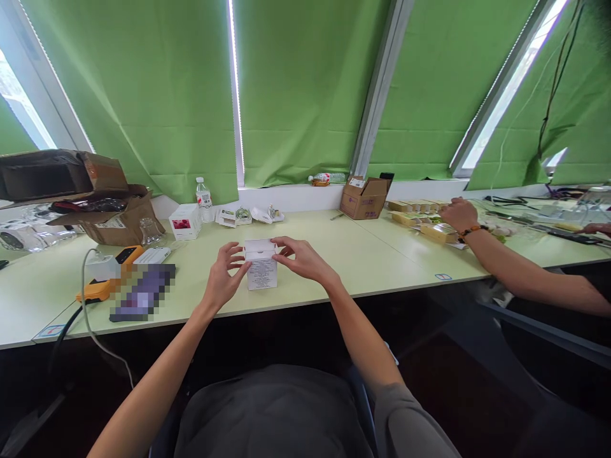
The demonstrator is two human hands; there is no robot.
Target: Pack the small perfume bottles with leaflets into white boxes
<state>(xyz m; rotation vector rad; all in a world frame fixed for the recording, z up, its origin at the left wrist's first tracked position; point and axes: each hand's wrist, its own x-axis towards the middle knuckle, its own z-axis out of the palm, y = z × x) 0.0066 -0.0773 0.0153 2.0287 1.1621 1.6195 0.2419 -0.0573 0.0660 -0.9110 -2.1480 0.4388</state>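
A small white carton (262,275) with dense printed text on its front stands upright on the table in front of me. Its top flap (258,244) looks raised at the back. My left hand (226,275) grips the carton's upper left edge, thumb at the front corner and the other fingers bent behind it. At the upper right corner, my right hand (301,257) holds the carton and flap between thumb and forefinger. What the carton contains is hidden.
On the left lie a dark phone-like item (143,292), an orange-and-black device (126,257) and a white cable (84,305). Behind are a white box (186,221), a water bottle (203,198) and a brown carton (366,198). A co-worker's hand (459,214) is over small yellow boxes (436,233) at right.
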